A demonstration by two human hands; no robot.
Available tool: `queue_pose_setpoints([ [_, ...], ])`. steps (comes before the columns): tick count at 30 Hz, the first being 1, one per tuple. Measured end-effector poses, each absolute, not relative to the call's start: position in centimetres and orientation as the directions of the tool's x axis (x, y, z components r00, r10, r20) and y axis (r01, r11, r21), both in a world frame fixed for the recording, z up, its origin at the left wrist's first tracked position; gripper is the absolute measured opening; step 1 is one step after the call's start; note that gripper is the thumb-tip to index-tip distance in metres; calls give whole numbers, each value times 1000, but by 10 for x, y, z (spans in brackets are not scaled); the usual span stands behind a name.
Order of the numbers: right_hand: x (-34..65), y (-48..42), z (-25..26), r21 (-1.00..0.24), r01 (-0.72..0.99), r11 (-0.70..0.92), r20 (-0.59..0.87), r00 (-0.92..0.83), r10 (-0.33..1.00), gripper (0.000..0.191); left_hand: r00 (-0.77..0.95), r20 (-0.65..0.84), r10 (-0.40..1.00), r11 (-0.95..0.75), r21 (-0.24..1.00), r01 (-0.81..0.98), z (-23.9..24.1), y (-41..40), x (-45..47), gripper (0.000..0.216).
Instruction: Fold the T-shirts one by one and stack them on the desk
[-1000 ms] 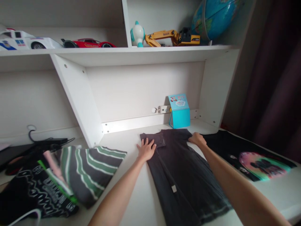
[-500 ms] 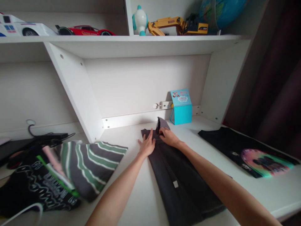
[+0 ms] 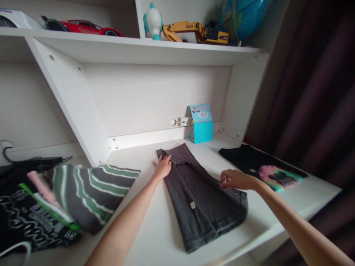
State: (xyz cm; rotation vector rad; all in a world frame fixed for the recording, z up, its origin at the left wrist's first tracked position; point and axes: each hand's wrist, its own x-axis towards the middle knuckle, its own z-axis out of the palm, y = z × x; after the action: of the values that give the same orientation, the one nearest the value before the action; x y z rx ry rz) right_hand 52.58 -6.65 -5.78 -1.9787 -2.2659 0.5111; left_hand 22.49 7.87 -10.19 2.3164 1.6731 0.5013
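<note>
Dark grey pants [image 3: 199, 188] lie spread on the white desk, waistband toward the wall and a small pale tag showing on them. At the waistband's left corner, my left hand [image 3: 163, 167] has its fingers bent onto the cloth, which is slightly bunched there. My right hand [image 3: 238, 179] is over the right edge of the pants, fingers loosely curled; no cloth shows inside them. To the right lies a black T-shirt [image 3: 235, 153] with a colourful round print.
A green, grey and white striped garment [image 3: 97, 192] and black lettered clothing [image 3: 36, 218] lie to the left. A turquoise desk calendar [image 3: 202, 129] stands by a wall socket [image 3: 185, 122]. Above runs a shelf [image 3: 111, 46] holding toy cars, a yellow excavator [image 3: 194, 31] and a globe [image 3: 244, 18].
My right hand has left the raised waistband flap and moved right and toward me. The waistband now lies flat. My left hand has shifted to its corner; the view has turned right.
</note>
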Motion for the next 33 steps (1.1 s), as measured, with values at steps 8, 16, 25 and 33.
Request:
queue_pose_setpoints([
  [8,483,-122,-29,-451,869,204,-38,-246,968,11,271,131,954,-300,363,882,-102,81,225,52],
  [16,464,-113,-34,-639,655,404,119,-434,893,51,274,114,955,-296,297,908,-99,79,226,61],
  [25,464,-119,-78,-417,829,373,-19,-418,908,69,389,32,921,-387,216,897,-57,0,236,60],
  [33,489,-184,-67,-505,778,374,-205,-530,823,90,858,-3,514,-853,106,511,-88,-165,202,61],
])
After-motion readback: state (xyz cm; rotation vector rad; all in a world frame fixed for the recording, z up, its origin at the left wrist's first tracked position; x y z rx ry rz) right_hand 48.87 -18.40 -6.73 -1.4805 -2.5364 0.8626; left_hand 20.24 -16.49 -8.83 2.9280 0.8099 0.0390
